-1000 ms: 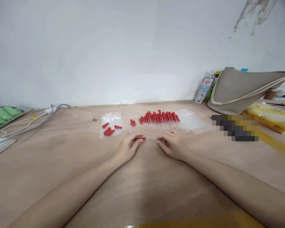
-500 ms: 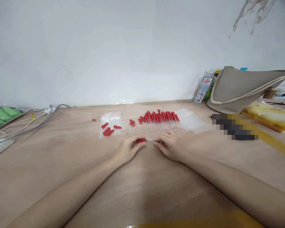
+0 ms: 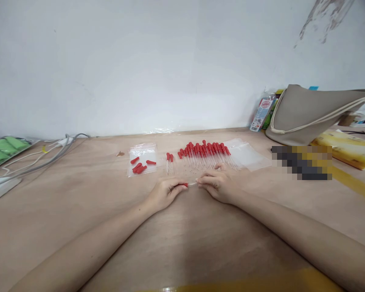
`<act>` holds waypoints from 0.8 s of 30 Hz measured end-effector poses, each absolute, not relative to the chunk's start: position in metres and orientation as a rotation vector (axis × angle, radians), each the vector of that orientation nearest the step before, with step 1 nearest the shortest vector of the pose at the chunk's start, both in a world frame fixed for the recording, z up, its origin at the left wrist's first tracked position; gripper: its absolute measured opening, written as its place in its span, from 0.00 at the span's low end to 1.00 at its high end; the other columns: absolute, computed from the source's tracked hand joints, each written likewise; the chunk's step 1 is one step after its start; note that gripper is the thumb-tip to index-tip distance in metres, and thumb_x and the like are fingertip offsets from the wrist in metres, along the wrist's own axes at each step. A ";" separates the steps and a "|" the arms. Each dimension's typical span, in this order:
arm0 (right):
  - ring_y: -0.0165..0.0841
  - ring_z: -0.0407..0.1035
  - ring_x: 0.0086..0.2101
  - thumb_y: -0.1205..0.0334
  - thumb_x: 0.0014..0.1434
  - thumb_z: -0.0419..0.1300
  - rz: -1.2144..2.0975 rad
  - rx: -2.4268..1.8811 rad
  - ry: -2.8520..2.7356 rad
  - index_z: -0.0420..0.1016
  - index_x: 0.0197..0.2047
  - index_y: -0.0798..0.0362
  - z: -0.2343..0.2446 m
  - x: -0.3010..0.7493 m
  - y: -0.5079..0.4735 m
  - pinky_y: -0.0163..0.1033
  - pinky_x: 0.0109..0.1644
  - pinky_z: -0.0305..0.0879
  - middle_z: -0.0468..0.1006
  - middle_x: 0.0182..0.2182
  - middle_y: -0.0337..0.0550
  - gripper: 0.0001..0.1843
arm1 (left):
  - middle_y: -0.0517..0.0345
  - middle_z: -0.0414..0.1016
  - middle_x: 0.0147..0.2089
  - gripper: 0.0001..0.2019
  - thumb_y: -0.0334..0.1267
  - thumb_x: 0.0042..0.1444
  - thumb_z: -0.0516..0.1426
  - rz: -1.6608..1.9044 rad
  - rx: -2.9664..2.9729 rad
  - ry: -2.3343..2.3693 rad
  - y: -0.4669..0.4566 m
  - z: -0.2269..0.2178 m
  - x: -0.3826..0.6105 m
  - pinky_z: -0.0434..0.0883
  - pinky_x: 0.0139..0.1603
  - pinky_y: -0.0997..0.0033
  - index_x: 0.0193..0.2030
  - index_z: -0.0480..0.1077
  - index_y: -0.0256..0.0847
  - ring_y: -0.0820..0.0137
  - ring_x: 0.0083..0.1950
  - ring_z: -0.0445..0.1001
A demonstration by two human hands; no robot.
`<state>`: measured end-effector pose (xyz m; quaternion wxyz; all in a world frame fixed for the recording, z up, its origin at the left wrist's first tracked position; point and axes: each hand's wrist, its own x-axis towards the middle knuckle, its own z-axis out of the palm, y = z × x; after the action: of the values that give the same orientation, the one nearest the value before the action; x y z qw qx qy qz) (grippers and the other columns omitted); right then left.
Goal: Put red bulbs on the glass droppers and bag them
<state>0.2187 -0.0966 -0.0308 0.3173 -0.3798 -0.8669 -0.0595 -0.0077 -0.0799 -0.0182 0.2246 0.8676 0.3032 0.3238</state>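
Between thumb and fingers, my left hand pinches a red rubber dropper bulb, mostly covered by the fingers. My right hand is closed on a thin clear glass tube, whose end meets the mouth of the bulb; how far in it sits I cannot tell. Just beyond the hands lies a row of droppers with red bulbs and clear tubes. To the left, several loose red bulbs rest on a clear zip bag.
Another clear plastic bag lies right of the droppers. A grey bag with a cord leans at the back right, beside a yellow packet. Grey cables and a green pack are at the left.
My left fingers have closed further over the bulb, so less red shows. Both hands have shifted slightly, and the tube now lines up with the bulb's mouth.
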 end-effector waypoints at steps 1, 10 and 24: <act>0.26 0.66 0.29 0.64 0.60 0.51 -0.180 -1.003 -2.286 0.74 0.35 0.48 -0.031 0.219 -0.097 0.42 0.45 0.45 0.76 0.31 0.38 0.10 | 0.55 0.76 0.37 0.10 0.39 0.58 0.51 0.893 2.402 0.834 -0.080 -0.018 -0.008 0.69 0.41 0.69 0.39 0.72 0.40 0.70 0.38 0.73; 0.26 0.65 0.28 0.66 0.59 0.50 -0.250 -1.016 -2.312 0.74 0.34 0.50 -0.025 0.213 -0.103 0.40 0.40 0.44 0.76 0.28 0.38 0.11 | 0.58 0.74 0.32 0.09 0.40 0.57 0.52 0.897 2.494 0.911 -0.078 -0.022 -0.008 0.67 0.34 0.73 0.37 0.72 0.40 0.72 0.32 0.71; 0.28 0.58 0.22 0.63 0.61 0.46 -0.244 -1.196 -2.367 0.69 0.25 0.54 -0.022 0.194 -0.110 0.40 0.36 0.45 0.75 0.22 0.39 0.17 | 0.55 0.74 0.34 0.09 0.38 0.58 0.51 0.841 2.590 0.814 -0.077 -0.022 -0.006 0.68 0.38 0.69 0.38 0.70 0.38 0.70 0.36 0.71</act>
<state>0.1941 -0.1097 -0.0216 0.2368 -0.4365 -0.8634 -0.0891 -0.0064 -0.0773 -0.0217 0.1490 0.9010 0.2833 0.2927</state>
